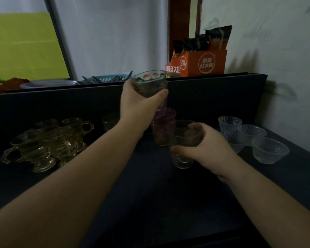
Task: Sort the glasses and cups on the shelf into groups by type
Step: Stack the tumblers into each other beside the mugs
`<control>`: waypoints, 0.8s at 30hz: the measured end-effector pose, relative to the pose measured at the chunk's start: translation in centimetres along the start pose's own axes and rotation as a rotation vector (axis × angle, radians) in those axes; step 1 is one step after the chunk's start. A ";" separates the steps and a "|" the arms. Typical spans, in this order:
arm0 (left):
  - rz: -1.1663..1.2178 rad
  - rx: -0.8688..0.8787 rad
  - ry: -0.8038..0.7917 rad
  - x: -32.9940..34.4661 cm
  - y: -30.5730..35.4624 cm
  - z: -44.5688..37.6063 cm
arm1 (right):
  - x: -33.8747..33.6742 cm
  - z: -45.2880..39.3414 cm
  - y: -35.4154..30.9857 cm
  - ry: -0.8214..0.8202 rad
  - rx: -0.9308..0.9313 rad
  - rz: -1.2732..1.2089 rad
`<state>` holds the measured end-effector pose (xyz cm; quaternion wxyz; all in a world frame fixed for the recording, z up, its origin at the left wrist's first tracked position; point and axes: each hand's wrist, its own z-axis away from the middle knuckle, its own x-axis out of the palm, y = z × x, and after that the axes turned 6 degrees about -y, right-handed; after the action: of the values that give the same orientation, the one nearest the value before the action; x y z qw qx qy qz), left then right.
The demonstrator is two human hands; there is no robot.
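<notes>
My left hand (140, 102) is raised above the dark shelf (150, 194), gripping a clear glass with red dots (150, 81) near its rim. My right hand (209, 149) grips a plain clear tumbler (182, 140) that stands on or just above the shelf. Behind it stand pink-tinted glasses (162, 126), partly hidden by my left hand. Several amber handled cups (48, 140) cluster at the left. Several clear ribbed bowl-shaped cups (249, 136) sit at the right. Another small clear glass (109, 122) stands behind my left forearm.
A dark back panel (213, 97) rises behind the shelf. On the ledge above it sit an orange box of sachets (202, 61), a blue basket with utensils (107, 78) and a brown object (7, 85). A white wall (284, 51) bounds the right side.
</notes>
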<state>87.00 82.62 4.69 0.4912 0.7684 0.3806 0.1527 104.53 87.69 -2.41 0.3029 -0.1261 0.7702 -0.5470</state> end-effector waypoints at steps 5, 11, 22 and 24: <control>-0.037 -0.030 -0.036 2.2 -1.7 -1.6 | -1.1 0.6 0.1 0.025 -0.010 -0.013; -0.092 -0.078 -0.082 2.9 -4.0 -1.1 | -2.5 1.8 -0.4 0.031 -0.033 -0.025; -0.091 -0.102 -0.167 2.8 -4.9 0.1 | -2.8 1.8 -1.5 0.035 -0.094 -0.101; -0.146 -0.108 -0.181 2.4 -4.8 0.1 | -2.7 1.8 -1.8 0.028 -0.112 -0.101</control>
<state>86.57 85.45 0.10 0.5740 0.7218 0.3809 0.0671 107.48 87.10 -0.19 0.2566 -0.1738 0.7964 -0.5192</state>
